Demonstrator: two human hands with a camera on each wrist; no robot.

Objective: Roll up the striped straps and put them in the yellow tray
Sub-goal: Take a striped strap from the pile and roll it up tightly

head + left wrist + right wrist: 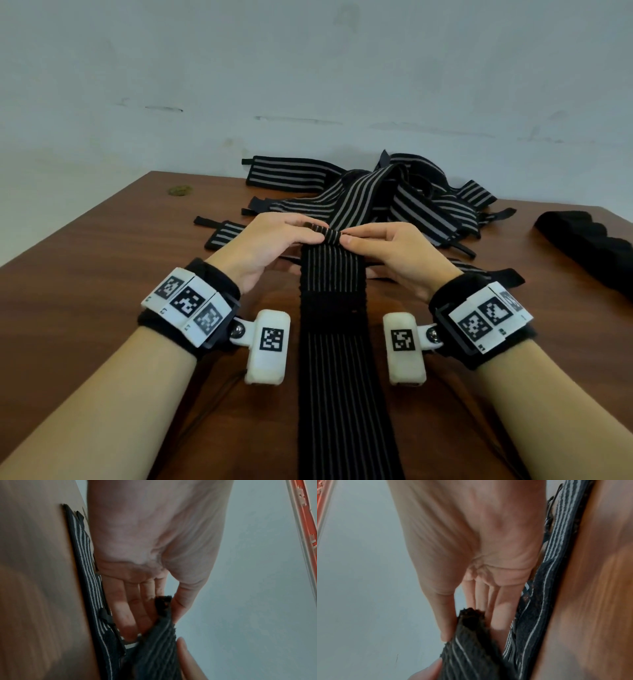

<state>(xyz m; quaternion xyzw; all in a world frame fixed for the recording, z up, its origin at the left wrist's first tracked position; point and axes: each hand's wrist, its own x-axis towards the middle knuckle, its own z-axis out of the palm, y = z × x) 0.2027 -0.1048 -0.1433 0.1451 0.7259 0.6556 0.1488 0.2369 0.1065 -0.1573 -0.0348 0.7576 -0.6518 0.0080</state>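
A long black strap with thin grey stripes (334,342) runs down the middle of the wooden table (85,274) toward me. Its far end is turned over into a small roll (330,236). My left hand (274,236) pinches the roll's left side between thumb and fingers, and my right hand (383,241) pinches its right side. The left wrist view shows the rolled end (163,605) held between thumb and fingers. In the right wrist view the roll (471,618) sits between thumb and fingers too. A pile of loose striped straps (394,202) lies just beyond my hands. No yellow tray is in view.
A separate black strip (589,243) lies at the table's right edge. A small greenish spot (178,190) marks the far left of the table. A pale wall stands behind the table. More straps (222,234) lie flat left of the pile.
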